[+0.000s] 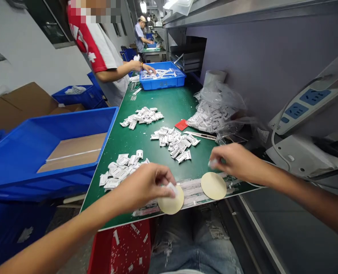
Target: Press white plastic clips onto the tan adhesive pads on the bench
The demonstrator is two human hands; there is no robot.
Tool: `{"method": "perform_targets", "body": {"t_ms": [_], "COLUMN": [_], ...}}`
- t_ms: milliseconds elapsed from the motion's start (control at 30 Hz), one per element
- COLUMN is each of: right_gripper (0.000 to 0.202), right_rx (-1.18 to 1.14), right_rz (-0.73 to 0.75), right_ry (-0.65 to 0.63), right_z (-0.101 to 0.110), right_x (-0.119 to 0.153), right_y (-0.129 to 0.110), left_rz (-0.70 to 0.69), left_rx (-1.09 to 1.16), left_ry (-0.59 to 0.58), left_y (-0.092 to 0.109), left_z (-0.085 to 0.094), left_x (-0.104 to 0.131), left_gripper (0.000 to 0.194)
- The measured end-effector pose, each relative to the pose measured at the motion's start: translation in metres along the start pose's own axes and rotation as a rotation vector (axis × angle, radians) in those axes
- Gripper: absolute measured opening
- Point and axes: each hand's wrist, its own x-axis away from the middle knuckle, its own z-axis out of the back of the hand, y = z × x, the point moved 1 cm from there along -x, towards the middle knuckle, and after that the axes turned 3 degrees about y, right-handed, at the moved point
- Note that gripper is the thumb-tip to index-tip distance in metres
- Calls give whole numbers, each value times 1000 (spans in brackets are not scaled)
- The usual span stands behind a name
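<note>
My left hand [159,182] pinches a small white plastic piece [172,188] over the left cream-coloured disc [171,205], partly covering that disc. Just beyond the right cream disc [214,186], my right hand [224,158] is closed on a small whitish piece [213,163], blurred and mostly hidden by the fingers. Both discs lie at the near edge of the green table [146,144]. Small white pieces with dark slots form a left pile [120,171], a middle pile [176,142] and a far pile [143,116].
A clear bag of white pieces [210,114], a craft knife [200,135] and a red square [181,125] lie at the right. A co-worker reaches into a blue tray [163,83]. Left stands a blue bin [43,129]; below is a red bin [123,251]. A power strip [303,102] hangs right.
</note>
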Motion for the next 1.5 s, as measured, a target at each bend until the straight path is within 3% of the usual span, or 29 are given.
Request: {"method": "perform_targets", "body": {"t_ms": [67, 300, 733, 1300, 1400, 1500], "right_gripper": [7, 7, 6, 6, 6, 10], "right_rx": [-6, 4, 63, 148, 155, 173], "right_rz": [9, 14, -3, -27, -44, -95], "right_ry": [-23, -8, 84, 244, 284, 383], "right_z": [1, -4, -7, -9, -7, -1], "right_x": [1, 0, 0, 4, 4, 10], "right_y": [-1, -3, -4, -7, -9, -14], "left_rz": [-37, -45, -2, -18, -24, -14], "left_rx": [-66, -108, -95, -146, -173, -220], "left_ry": [-115, -251, -313, -162, -80, 74], "left_y": [-3, -3, 5, -3, -5, -6], "left_z": [-1, 4, -7, -19, -18, -5], "left_x": [2, -6, -10, 2, 0, 0], "left_gripper": [5, 6, 12, 8, 9, 8]}}
